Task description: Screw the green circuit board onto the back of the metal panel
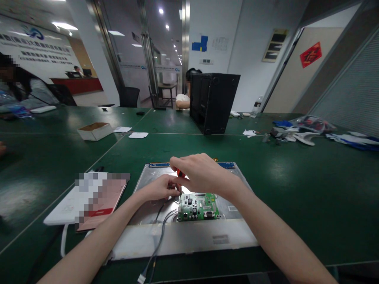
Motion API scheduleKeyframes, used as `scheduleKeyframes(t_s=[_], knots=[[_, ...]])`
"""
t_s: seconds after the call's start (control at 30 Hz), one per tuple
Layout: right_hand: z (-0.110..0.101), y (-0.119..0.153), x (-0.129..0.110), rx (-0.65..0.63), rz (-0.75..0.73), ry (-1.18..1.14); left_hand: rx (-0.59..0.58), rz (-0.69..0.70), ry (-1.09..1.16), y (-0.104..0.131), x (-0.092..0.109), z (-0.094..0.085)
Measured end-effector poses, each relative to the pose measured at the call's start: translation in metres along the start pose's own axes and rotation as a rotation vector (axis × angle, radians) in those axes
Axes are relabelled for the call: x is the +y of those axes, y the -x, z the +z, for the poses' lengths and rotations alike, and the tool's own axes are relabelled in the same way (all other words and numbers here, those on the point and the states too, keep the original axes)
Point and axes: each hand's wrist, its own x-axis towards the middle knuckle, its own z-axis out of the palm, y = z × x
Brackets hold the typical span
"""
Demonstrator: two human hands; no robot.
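Note:
A flat silver panel [189,238] lies on the green table, with a green circuit board [198,207] on its middle. My right hand [199,171] is wrapped round a red and black tool [180,172], held upright over the board's upper left corner; its tip is hidden. Beside it, my left hand [162,187] has its fingers pinched together at that same corner, and what they hold, if anything, is hidden. Grey and black cables [162,232] run from the board's left side over the panel's front edge to a white connector [141,278].
A white tablet-like device [63,207] and a pink booklet [111,201] lie left of the panel. Farther back stand an open box [95,132] and a black computer case [214,102]. Bags and gloves [304,136] lie back right. People sit at the far side and left.

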Motion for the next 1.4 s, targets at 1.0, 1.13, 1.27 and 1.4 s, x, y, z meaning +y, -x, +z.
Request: scheduleKeyframes(t_s=[1.0,1.13,1.27,1.4], knots=[[0.002,-0.001,-0.002,0.018,0.046,0.069,-0.027,-0.046,0.079,0.001,0.007,0.0],[0.005,-0.001,-0.003,0.033,0.062,0.075,-0.007,-0.068,0.021,0.001,0.008,0.0],[0.006,-0.001,-0.003,0.04,0.102,0.09,0.0,-0.061,-0.002,0.0,0.005,-0.001],[0.006,-0.001,-0.002,0.052,0.124,0.113,-0.002,-0.058,0.014,0.0,0.004,0.0]])
